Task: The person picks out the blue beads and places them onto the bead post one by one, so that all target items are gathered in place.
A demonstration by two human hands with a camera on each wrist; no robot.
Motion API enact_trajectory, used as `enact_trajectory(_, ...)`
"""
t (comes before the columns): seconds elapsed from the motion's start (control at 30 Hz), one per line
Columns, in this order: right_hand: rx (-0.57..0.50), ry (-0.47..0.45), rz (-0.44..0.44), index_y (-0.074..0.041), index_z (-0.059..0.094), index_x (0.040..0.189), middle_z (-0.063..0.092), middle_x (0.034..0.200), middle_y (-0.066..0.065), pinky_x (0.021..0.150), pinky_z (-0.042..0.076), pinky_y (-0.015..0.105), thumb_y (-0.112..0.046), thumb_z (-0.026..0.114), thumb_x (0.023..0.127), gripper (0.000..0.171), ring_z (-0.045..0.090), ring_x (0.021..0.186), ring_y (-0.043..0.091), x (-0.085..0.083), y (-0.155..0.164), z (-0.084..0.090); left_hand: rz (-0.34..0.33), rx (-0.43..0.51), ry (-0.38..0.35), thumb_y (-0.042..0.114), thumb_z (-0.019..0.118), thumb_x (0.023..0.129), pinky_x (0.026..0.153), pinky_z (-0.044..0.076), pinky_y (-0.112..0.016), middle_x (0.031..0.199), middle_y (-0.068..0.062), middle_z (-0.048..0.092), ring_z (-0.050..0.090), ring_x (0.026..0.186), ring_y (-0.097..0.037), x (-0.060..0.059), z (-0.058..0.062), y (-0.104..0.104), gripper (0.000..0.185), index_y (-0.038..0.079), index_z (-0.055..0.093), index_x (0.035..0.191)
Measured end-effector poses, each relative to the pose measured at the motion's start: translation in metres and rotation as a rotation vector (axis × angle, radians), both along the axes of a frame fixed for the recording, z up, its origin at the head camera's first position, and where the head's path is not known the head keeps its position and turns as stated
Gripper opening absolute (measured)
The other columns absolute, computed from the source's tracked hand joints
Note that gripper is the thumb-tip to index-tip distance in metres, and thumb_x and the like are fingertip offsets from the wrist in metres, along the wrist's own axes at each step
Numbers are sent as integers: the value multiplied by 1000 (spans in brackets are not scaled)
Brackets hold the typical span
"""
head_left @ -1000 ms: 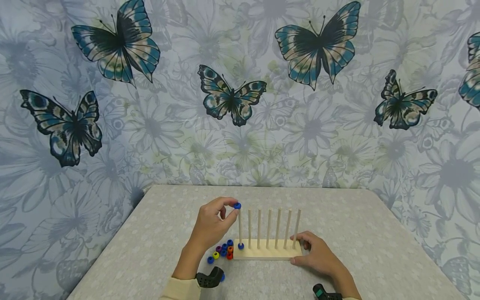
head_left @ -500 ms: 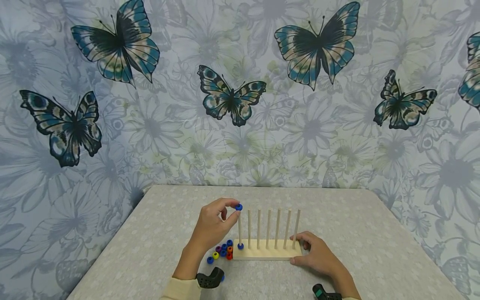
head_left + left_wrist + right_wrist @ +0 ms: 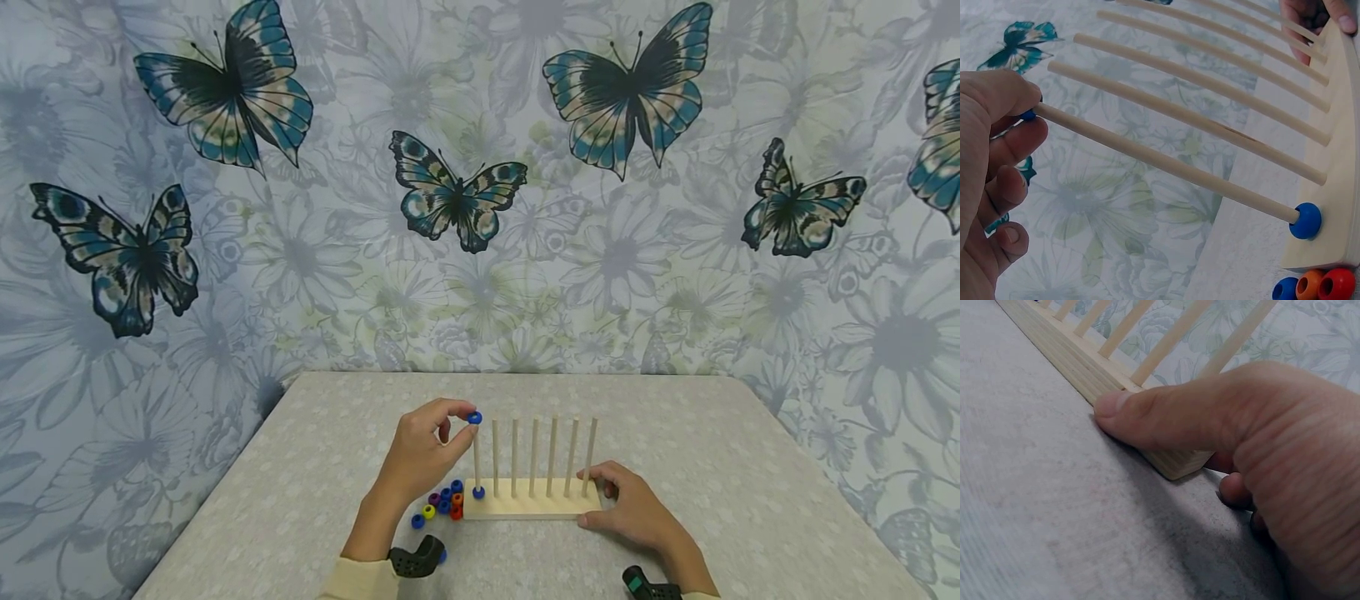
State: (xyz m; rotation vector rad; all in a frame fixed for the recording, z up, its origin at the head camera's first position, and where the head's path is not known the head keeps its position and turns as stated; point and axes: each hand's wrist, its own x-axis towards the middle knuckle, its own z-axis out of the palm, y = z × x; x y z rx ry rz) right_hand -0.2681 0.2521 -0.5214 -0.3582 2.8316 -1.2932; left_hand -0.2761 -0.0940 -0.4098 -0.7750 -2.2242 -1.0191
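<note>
My left hand (image 3: 422,446) pinches a blue bead (image 3: 474,417) between thumb and forefinger at the top of the leftmost wooden peg (image 3: 1166,164). Fingers mostly cover that bead in the left wrist view, where it sits right at the peg's tip. Another blue bead (image 3: 1306,220) rests at the bottom of the same peg, against the pale wooden base (image 3: 532,507). My right hand (image 3: 633,510) grips the base's right end, its thumb (image 3: 1147,415) along the front side and the other fingers behind. Several more pegs stand bare in a row.
Several loose beads lie left of the base: blue, a yellow bead (image 3: 429,512), a purple one, an orange bead (image 3: 1310,285) and a red bead (image 3: 1336,284). One blue bead is partly hidden behind the left wrist's black device (image 3: 417,557). A wall with butterflies rises behind the table (image 3: 247,500).
The pinched blue bead has come down slightly at the tip of the leftmost peg. My right hand keeps its grip on the base. The head view has shifted a little.
</note>
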Motion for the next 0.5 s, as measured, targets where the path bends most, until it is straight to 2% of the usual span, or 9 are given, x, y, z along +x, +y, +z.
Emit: enact_trajectory(0.5, 5, -4, -10, -30, 68, 119, 61, 103, -8, 74, 41, 25, -44, 92, 64, 61, 47, 89, 16, 1, -1, 0, -1, -15, 1, 19, 78, 88, 50, 38, -19, 94, 13, 69, 44, 63, 0, -1, -1, -1, 19, 25, 71, 105)
